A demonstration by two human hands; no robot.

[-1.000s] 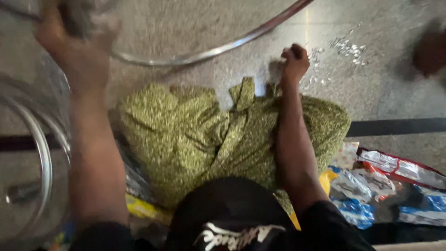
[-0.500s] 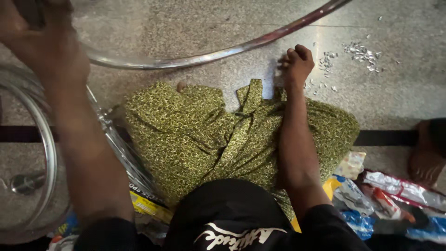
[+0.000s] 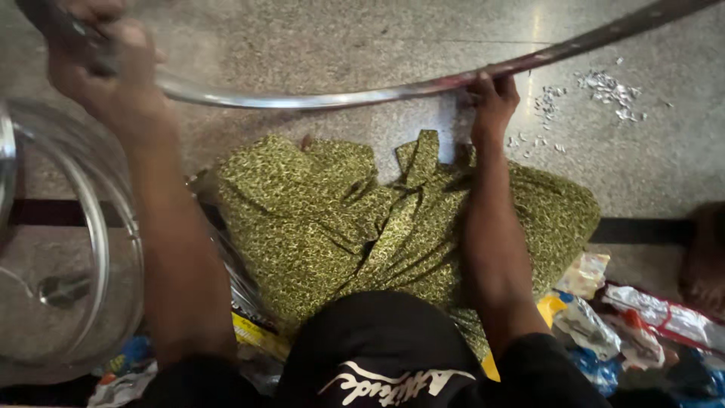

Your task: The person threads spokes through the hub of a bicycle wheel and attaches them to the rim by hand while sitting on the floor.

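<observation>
A large shiny metal wheel rim (image 3: pixel 362 97) arcs across the upper part of the head view, above the speckled stone floor. My left hand (image 3: pixel 102 57) is raised at the upper left and closed around the rim there. My right hand (image 3: pixel 492 102) reaches forward and grips the rim's lower edge near the middle right. Below my arms lies my lap, covered in green patterned cloth (image 3: pixel 355 219). A scatter of small silver metal bits (image 3: pixel 604 87) lies on the floor just right of my right hand.
More bare metal rims (image 3: pixel 91 227) with a hub stand at the left. Colourful plastic wrappers (image 3: pixel 642 325) lie at the lower right, and others at the lower left. A dark strip (image 3: pixel 649 229) crosses the floor. Another person's foot (image 3: pixel 706 257) shows at the right edge.
My right hand has left the floor and taken hold of the rim. The rim has swung lower and closer across the view. My left hand stays gripped on it at the upper left.
</observation>
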